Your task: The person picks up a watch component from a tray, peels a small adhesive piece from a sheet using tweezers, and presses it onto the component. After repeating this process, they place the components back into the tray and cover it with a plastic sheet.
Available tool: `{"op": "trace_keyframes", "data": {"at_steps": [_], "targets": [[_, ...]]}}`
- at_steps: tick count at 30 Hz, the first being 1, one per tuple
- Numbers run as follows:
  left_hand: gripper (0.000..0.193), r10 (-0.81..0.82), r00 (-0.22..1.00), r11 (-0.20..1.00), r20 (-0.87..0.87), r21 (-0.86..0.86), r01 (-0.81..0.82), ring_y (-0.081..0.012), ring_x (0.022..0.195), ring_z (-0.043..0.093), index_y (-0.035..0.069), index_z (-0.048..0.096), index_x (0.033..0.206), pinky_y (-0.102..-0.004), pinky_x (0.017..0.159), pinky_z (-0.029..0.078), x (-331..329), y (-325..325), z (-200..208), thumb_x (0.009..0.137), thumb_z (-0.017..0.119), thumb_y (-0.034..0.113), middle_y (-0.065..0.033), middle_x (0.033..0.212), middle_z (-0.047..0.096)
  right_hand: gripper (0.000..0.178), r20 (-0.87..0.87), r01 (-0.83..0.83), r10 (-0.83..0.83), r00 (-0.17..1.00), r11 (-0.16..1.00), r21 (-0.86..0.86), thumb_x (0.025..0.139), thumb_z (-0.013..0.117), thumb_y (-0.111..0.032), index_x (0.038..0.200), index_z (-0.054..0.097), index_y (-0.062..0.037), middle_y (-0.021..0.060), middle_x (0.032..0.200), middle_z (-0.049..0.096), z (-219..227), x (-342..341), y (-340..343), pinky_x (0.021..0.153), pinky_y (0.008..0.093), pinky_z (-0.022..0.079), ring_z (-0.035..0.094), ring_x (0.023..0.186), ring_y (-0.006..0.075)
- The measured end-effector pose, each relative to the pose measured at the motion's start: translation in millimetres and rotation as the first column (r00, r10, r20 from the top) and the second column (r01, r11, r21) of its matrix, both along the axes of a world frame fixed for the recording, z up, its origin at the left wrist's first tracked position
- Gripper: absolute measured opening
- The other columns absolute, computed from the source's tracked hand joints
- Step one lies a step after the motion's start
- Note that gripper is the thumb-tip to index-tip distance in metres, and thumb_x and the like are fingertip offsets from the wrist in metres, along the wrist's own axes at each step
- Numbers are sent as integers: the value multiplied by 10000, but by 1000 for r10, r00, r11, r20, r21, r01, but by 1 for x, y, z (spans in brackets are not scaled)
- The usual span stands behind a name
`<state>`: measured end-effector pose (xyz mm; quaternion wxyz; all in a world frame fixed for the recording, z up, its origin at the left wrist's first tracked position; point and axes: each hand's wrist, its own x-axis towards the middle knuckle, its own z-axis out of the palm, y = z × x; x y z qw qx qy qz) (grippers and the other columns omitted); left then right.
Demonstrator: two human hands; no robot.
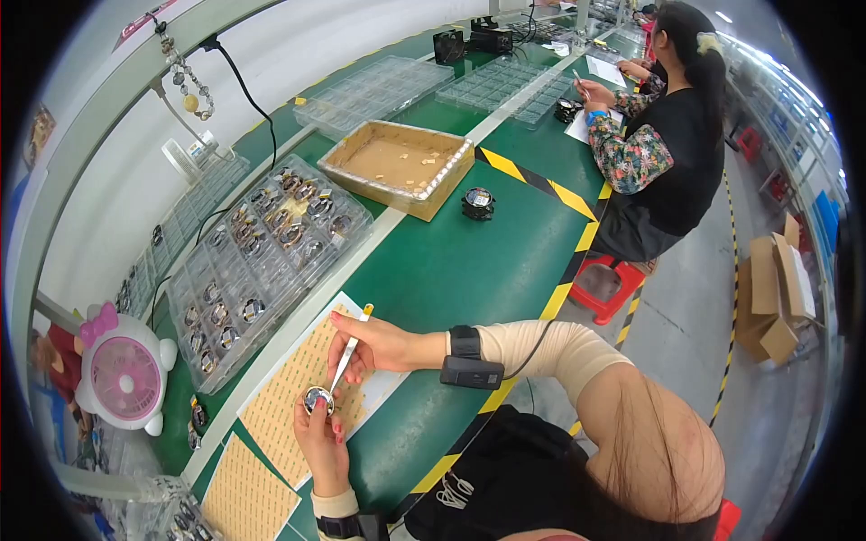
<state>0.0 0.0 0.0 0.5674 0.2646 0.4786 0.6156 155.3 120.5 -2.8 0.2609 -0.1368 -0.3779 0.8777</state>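
Between the fingers of my left hand (323,444) is a small round watch part (317,399), its shiny face turned up. My right hand (374,346) grips a pair of metal tweezers (344,362) with a yellow end, and their tips come down beside the watch part; whether they touch it I cannot tell. Under both hands lies a tan sheet of small stickers (280,419) on white backing, with some pieces gone near my right hand. A second tan sheet (242,494) lies closer to me, at the lower left.
A clear compartment tray (271,261) full of round watch parts stands left of the sheets. Beyond it are a cardboard tray (397,162) with small tan scraps and a black round part (478,204). A pink-and-white fan (126,374) is at left; a co-worker (672,135) sits at far right.
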Motion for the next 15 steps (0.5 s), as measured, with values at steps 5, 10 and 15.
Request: {"op": "trace_keyframes", "data": {"at_steps": [5,10,15], "targets": [[175,2,1000,1000,-16,-4,-2,-36,478,395,55,443,1042,-144,395,292,-2,2,5,876,473,101,-91,911,576,590,0,8,-8,1000,1000,-3,918,268,-494,834,563,10,160,832,610,4,-3,1,608,285,480,572,617,172],[147,-6,1000,1000,-6,-2,6,-38,477,405,49,473,1014,-145,387,290,2,4,3,877,470,103,-90,885,581,597,8,20,-20,1000,1000,16,917,264,-499,828,564,9,156,835,610,6,3,0,608,282,478,568,616,168],[147,4,1000,1000,-16,-14,-4,-46,477,428,46,495,1008,-144,380,292,-6,-8,1,880,467,113,-75,844,580,490,-45,0,0,999,1000,-3,923,345,-430,862,560,6,148,868,611,-1,-10,-2,625,288,484,571,630,169]]}}
